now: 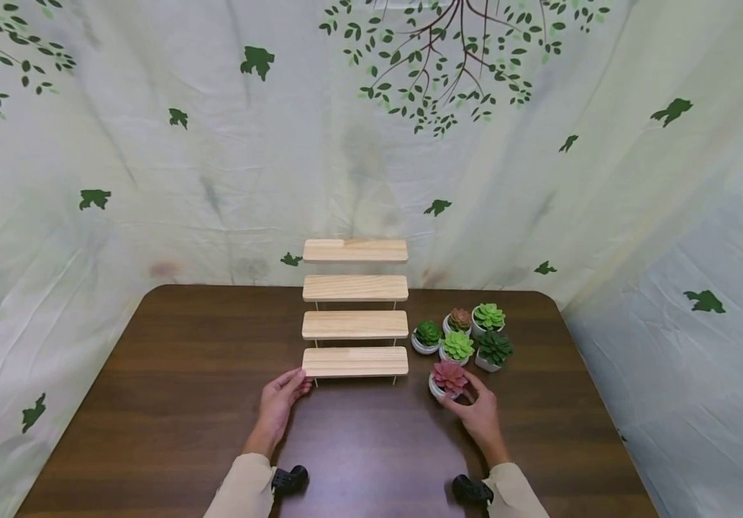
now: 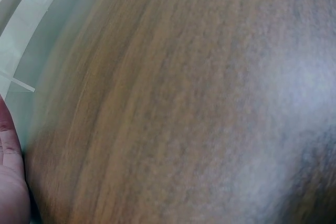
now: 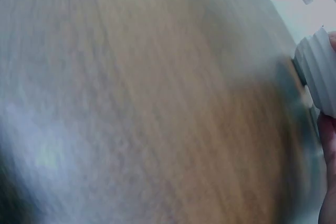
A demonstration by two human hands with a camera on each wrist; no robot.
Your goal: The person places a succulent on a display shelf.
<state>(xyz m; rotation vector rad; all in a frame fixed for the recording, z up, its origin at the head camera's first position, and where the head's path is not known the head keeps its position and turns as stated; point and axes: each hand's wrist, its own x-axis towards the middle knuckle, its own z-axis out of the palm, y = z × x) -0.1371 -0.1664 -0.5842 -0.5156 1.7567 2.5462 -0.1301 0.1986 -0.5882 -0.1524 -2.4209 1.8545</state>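
A tiered stand [image 1: 354, 326] with pale wooden steps on thin legs is on the brown table. My left hand [image 1: 278, 404] pinches the front left corner of its lowest step; in the left wrist view only part of the left hand [image 2: 10, 166] shows, at the edge. My right hand [image 1: 480, 416] grips a pink succulent [image 1: 449, 377] in a white pot, thumb on the near side and fingers on the far right side. That ridged white pot [image 3: 318, 74] appears at the right edge of the right wrist view, between thumb and fingers.
Several more potted succulents stand right of the stand: a dark green one [image 1: 427, 334], a brownish one [image 1: 459, 320], a bright green one [image 1: 489, 316], a light green one [image 1: 457, 347] and a deep green one [image 1: 494, 348]. A leaf-printed curtain [image 1: 267, 180] hangs behind the table [image 1: 183, 374].
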